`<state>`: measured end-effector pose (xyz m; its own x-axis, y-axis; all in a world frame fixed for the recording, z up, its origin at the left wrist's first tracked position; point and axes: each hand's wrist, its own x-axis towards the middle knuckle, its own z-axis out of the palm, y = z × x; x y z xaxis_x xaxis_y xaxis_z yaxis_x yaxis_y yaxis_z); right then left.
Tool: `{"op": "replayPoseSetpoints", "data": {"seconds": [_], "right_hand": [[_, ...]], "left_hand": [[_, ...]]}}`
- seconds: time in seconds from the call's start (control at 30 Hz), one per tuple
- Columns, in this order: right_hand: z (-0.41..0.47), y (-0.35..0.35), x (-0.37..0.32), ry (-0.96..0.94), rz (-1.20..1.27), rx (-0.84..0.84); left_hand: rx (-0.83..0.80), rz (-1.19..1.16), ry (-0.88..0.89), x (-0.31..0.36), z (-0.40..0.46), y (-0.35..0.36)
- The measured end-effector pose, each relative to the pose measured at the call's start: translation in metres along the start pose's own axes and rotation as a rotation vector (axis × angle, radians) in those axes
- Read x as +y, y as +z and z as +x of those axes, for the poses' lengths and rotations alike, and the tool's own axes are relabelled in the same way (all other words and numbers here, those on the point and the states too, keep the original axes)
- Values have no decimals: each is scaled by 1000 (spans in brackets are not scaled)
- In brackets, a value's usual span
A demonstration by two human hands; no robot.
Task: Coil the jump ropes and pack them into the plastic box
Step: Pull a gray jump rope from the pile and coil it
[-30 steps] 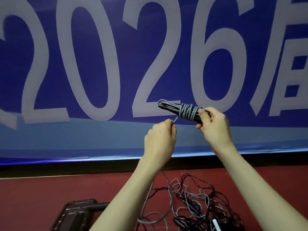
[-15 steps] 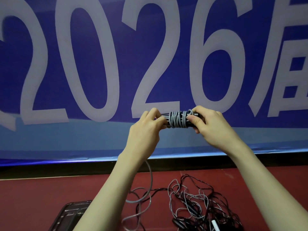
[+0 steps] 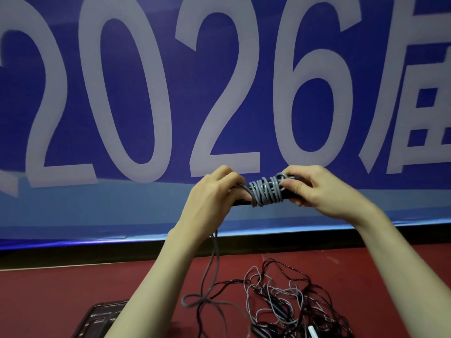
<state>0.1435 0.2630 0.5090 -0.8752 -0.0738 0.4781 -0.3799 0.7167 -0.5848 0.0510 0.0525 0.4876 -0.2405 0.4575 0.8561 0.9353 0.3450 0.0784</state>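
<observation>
Coiling is the step in hand: a grey jump rope is held up in front of a blue banner, its cord wound in tight turns around dark handles that lie side by side and roughly level. One end of the bundle is gripped by the left hand, whose fingers are curled round the handles and the cord where it leaves the wraps; the other end is pinched by the right hand, thumb pressed against the last turns. The hands are thus brought close together, with only the wound section between them. From under the left hand a loose tail of the same cord is seen hanging down to the red floor, where it ends in a slack loop. Beside that loop a tangled heap of other ropes, black and pale, is left unsorted. Only a corner of the dark plastic box is shown at the bottom edge, partly hidden by the left forearm. It is judged that the hanging tail must next be drawn up and wound on, then tucked so the turns cannot slip, before the bundle is lowered into the box.
</observation>
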Motion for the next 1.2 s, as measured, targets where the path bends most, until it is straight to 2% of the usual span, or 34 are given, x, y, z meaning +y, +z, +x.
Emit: {"op": "replayPoseSetpoints", "data": {"seconds": [0.1, 0.27, 0.57, 0.9, 1.0, 1.2], "right_hand": [[1, 3, 2, -19, 63, 24], [1, 3, -2, -36, 91, -2], [-3, -6, -10, 5, 223, 3], [-5, -10, -17, -3, 255, 6], [-6, -12, -17, -29, 256, 19], [-6, -10, -13, -114, 331, 74]], "left_hand": [[31, -134, -120, -1, 0, -1], [-32, -388, -298, 3, -4, -5], [81, -474, -342, 21, 6, -6], [103, -698, -582, 30, 9, -5], [127, -696, -565, 32, 10, -7], [143, -588, -386, 35, 15, -17]]}}
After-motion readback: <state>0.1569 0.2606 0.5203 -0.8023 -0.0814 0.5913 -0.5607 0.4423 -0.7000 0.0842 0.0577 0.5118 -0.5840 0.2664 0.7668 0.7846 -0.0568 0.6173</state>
